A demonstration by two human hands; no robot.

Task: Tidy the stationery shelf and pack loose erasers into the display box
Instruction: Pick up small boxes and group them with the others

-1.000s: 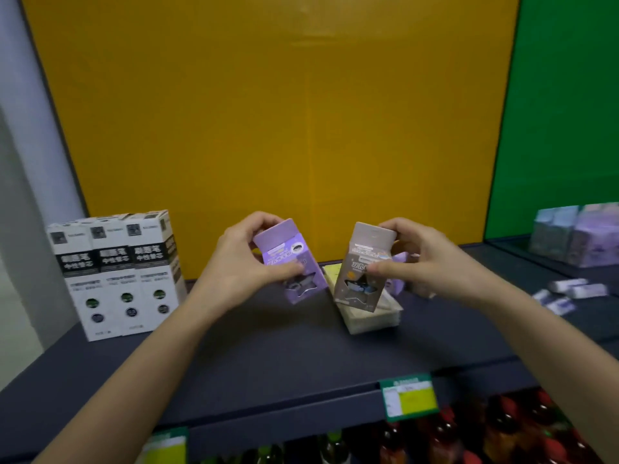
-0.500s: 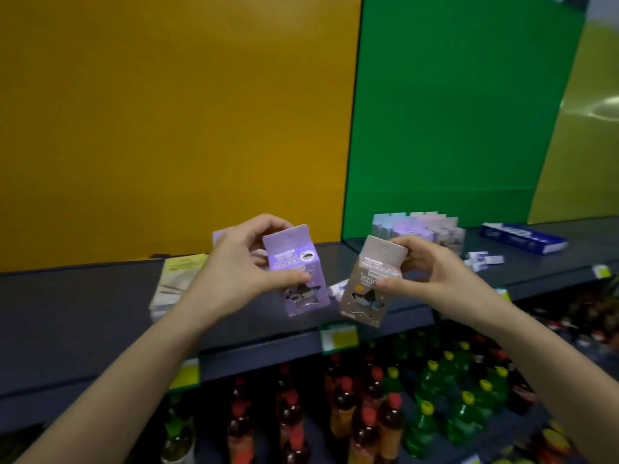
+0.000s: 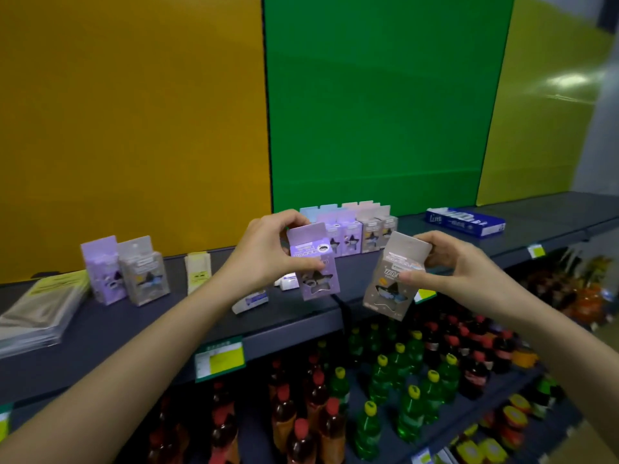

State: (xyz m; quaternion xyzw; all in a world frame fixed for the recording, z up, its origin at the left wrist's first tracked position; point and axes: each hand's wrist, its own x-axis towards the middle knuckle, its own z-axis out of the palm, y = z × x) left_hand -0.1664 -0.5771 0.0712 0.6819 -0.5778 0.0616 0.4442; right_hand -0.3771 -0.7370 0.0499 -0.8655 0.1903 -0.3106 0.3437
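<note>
Head view: the shelf (image 3: 140, 326) runs from 9 to 3 o'clock, with bottles (image 3: 407, 413) racked below it at 5. Plastic sleeves (image 3: 40, 309) lie stacked at 9, and a blue box (image 3: 465, 222) lies flat at 2. A row of packs (image 3: 371, 231) stands by the back wall, just behind the hands. The left hand (image 3: 264, 252) pinches a purple pack (image 3: 315, 262) near its top, at centre. The right hand (image 3: 469, 266) grips a tilted grey pack (image 3: 392, 279) at 3 of the purple one, not touching it. Two more packs (image 3: 144, 276) stand at 9. Loose erasers (image 3: 249, 301) lie on the shelf at 7 of the purple pack.
</note>
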